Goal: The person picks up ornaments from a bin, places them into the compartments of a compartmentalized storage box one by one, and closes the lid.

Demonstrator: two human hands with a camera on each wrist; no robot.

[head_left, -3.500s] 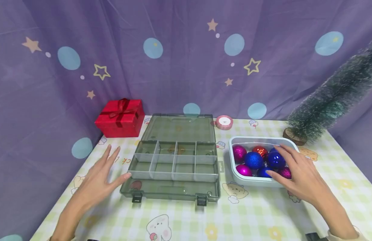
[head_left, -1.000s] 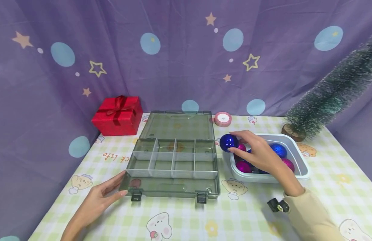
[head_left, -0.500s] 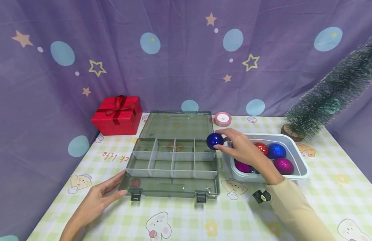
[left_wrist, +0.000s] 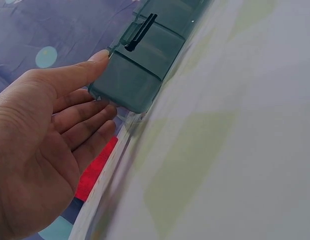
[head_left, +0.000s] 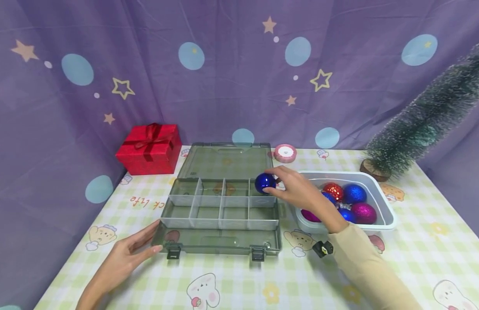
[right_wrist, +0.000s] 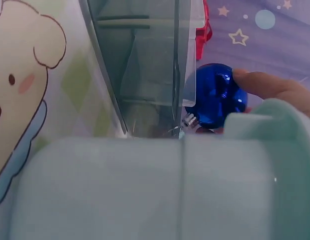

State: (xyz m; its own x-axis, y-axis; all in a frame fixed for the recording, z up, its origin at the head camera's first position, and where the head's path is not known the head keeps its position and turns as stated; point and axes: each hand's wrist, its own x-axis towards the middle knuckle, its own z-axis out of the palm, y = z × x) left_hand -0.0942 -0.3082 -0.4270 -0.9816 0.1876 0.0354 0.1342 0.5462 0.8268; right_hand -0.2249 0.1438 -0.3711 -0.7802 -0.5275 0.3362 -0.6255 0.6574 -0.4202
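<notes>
My right hand pinches a shiny blue Christmas ball between thumb and fingers. In the head view the ball is over the back right compartment of a clear grey-green divided storage box, whose lid lies back. The right wrist view shows the same blue ball with its silver cap tilted downward beside the box wall. My left hand touches the box's front left corner, its thumb at the front and its fairly straight fingers along the side, as in the left wrist view.
A pale blue tub to the right holds several red, blue and magenta balls, partly behind my right forearm. A red gift box stands back left, a pink ribbon roll behind, and a small artificial tree back right.
My right hand has carried the blue ball from the tub leftward to over the box's back right compartment. Earlier my left hand came down to the box corner; lately it has stayed there.
</notes>
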